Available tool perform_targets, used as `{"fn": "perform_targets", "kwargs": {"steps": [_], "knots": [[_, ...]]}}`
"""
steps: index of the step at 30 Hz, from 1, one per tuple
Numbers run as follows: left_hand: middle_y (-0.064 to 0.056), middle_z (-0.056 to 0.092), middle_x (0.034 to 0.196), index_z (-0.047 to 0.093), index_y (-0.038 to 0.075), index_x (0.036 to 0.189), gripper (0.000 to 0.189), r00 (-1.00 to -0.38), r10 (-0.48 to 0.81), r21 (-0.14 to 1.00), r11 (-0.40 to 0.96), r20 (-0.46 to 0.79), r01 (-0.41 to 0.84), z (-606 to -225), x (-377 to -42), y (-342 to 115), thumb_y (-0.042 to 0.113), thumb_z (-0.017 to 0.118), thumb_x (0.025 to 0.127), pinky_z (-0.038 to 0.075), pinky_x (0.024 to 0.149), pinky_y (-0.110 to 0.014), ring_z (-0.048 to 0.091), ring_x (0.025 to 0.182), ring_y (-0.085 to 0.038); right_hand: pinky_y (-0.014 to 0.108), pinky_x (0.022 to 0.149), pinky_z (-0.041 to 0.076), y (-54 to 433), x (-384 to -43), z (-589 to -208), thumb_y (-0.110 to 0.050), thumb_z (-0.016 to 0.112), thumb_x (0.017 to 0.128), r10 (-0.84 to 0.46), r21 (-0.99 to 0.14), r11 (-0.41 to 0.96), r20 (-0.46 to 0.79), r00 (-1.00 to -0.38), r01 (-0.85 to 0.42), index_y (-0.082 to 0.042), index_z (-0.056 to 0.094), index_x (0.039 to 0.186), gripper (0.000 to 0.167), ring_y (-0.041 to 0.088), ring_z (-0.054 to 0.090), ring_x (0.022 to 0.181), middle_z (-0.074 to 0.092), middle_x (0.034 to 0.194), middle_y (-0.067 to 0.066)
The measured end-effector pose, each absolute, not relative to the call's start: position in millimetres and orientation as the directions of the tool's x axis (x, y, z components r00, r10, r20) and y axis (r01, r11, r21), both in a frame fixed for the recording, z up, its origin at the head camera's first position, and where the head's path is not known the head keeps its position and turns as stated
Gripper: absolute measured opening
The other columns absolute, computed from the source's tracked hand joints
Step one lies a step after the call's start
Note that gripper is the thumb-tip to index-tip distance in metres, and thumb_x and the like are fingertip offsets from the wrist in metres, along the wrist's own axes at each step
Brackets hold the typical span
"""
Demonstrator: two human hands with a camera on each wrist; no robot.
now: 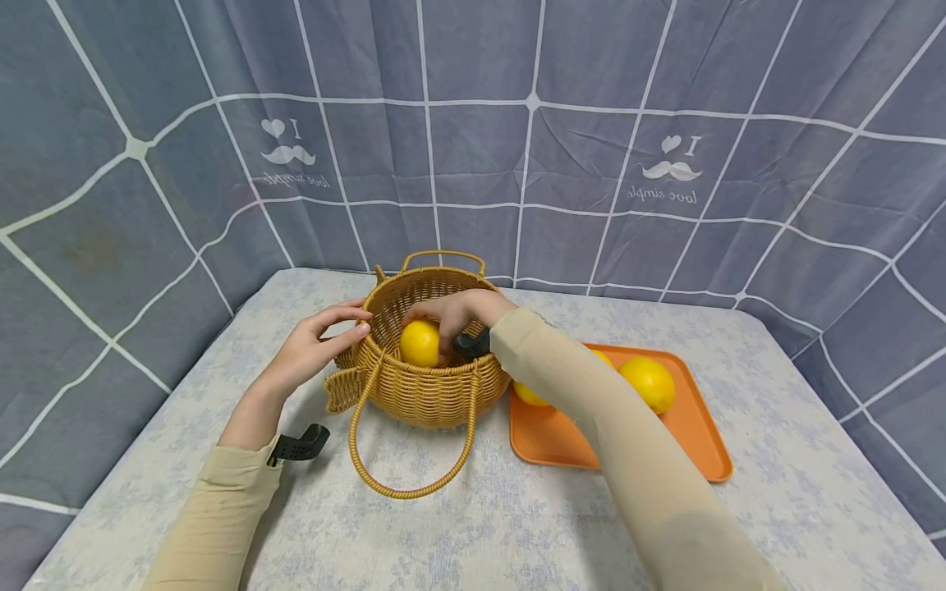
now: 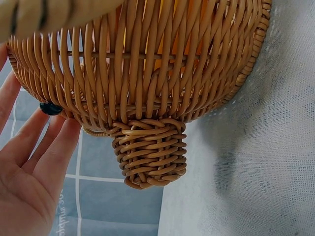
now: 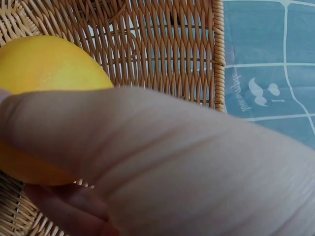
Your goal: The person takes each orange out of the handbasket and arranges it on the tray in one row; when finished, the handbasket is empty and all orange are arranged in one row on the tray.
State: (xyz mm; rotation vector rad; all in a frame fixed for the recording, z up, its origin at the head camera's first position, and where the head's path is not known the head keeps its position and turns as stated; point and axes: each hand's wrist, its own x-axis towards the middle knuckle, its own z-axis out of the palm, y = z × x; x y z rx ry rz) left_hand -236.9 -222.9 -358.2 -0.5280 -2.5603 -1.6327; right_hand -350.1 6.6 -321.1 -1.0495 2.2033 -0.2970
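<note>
A round wicker basket (image 1: 429, 398) with a tail-like woven piece at its left stands on the table. Inside it, my right hand (image 1: 461, 316) grips a yellow-orange orange (image 1: 420, 345). The right wrist view shows the thumb across that orange (image 3: 54, 61), with fingers beneath it. My left hand (image 1: 310, 345) touches the basket's left side near the rim from outside. Its fingers (image 2: 59, 142) lie fairly straight against the wicker, close to a black bead (image 2: 50, 108). Whether the held orange touches the basket's bottom cannot be seen.
Right of the basket, an orange tray (image 1: 695, 447) bears several oranges (image 1: 649, 384), partly hidden by my right forearm. One basket handle (image 1: 402, 494) hangs down at the front; the other handle (image 1: 443, 253) stands up behind. A grey-blue checked curtain (image 1: 473, 156) closes off the back.
</note>
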Motion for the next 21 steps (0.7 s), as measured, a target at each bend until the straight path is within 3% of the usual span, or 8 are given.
{"fn": "perform_targets", "kwargs": {"steps": [5, 12, 21], "knots": [[-0.003, 0.036, 0.147, 0.057, 0.004, 0.125, 0.04, -0.942, 0.248, 0.87, 0.383, 0.226, 0.31, -357.7, -237.0, -223.0, 0.031, 0.058, 0.094, 0.04, 0.095, -0.046, 0.029, 0.136, -0.025, 0.029, 0.09, 0.04, 6.6, -349.3, -320.6, -0.003, 0.079, 0.073, -0.757, -0.478, 0.651, -0.471, -0.454, -0.589, -0.017, 0.036, 0.14, 0.081, 0.018, 0.044, 0.111, 0.041, 0.132, 0.006], [-0.003, 0.034, 0.148, 0.057, 0.004, 0.126, 0.04, -0.941, 0.256, 0.865, 0.393, 0.221, 0.31, -356.6, -236.9, -223.5, 0.03, 0.058, 0.095, 0.039, 0.095, -0.046, 0.027, 0.136, -0.026, 0.032, 0.098, 0.033, 3.7, -350.7, -321.7, -0.008, 0.08, 0.074, -0.739, -0.37, 0.654, -0.501, -0.45, -0.661, -0.021, 0.031, 0.146, 0.088, 0.018, 0.037, 0.122, 0.033, 0.142, 0.006], [-0.004, 0.035, 0.148, 0.058, 0.006, 0.125, 0.037, -0.937, 0.262, 0.861, 0.392, 0.233, 0.324, -358.2, -237.6, -223.2, 0.027, 0.058, 0.095, 0.043, 0.089, -0.03, 0.028, 0.136, -0.027, 0.027, 0.088, 0.039, 7.7, -350.9, -323.1, -0.002, 0.082, 0.07, -0.732, -0.427, 0.673, -0.499, -0.464, -0.603, -0.016, 0.036, 0.136, 0.082, 0.018, 0.044, 0.108, 0.042, 0.126, 0.007]]}}
